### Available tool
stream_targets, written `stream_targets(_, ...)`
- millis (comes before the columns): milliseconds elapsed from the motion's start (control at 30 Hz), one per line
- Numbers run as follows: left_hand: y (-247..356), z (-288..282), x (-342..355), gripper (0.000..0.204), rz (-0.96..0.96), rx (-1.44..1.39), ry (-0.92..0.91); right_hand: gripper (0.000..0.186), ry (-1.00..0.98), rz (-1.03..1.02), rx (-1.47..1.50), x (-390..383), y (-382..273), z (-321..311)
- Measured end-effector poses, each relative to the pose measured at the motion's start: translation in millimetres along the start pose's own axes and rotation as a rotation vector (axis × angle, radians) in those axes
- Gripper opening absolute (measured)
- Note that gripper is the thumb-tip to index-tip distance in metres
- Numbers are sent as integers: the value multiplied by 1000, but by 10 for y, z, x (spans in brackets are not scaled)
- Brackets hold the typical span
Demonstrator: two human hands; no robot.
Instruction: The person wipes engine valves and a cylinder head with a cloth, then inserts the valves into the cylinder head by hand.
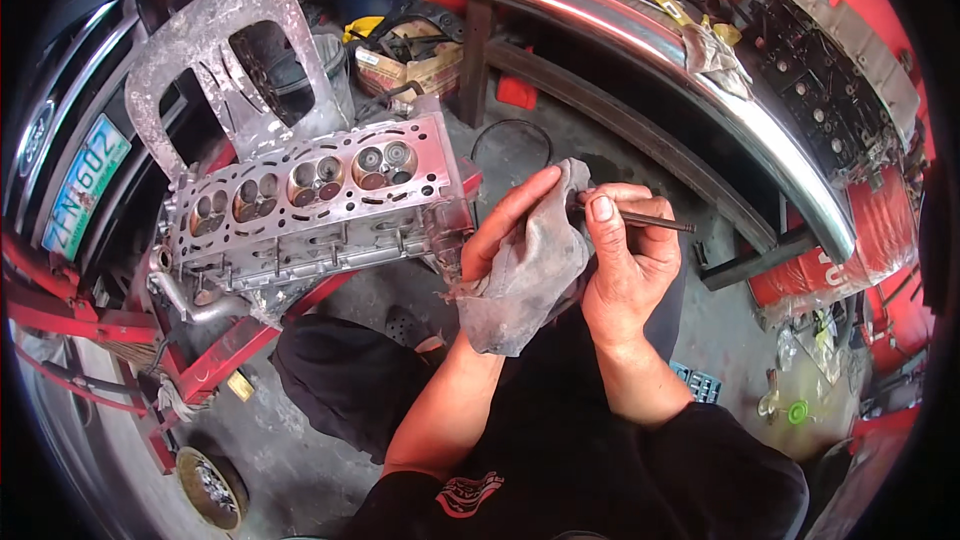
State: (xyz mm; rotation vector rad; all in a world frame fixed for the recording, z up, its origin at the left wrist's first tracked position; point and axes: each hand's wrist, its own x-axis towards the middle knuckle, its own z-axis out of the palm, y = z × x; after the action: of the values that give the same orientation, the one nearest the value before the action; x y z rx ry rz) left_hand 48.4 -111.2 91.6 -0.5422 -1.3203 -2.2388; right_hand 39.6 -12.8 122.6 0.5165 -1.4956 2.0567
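In front of my chest, my left hand (500,230) is wrapped in a grey cloth rag (530,275) and grips it. My right hand (630,270) pinches an engine valve (655,222) between thumb and fingers. Its thin dark stem points out to the right, with small grooves near the tip. The valve's other end goes in toward the rag and is hidden. Left of my hands, a metal cylinder head (275,228) lies tilted, its several round combustion chambers facing up with valves seated in them.
A worn grey plastic chair back (150,85) rises behind the cylinder head, above a red metal frame (235,345). A chrome bumper (640,35) curves across the far right, near an engine block (820,80). A bowl of small parts (187,485) sits on the floor at lower left.
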Motion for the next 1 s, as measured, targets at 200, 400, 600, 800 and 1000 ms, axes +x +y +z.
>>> stream_targets(200,-381,-197,129,42,110,-64,-34,9,-113,28,-155,85,148,-145)
stream_targets(400,-712,-361,137,22,-21,920,-302,12,-438,-15,-217,153,174,-424)
stream_targets(600,-1015,-77,-126,28,-625,-587,299,10,2,58,-36,192,453,-548)
stream_targets(800,-801,-54,-48,37,-567,-775,112,11,98,32,4,91,524,-426)
stream_targets(1000,-850,-130,-78,40,-466,-706,55,13,116,-51,-44,-25,654,-392)
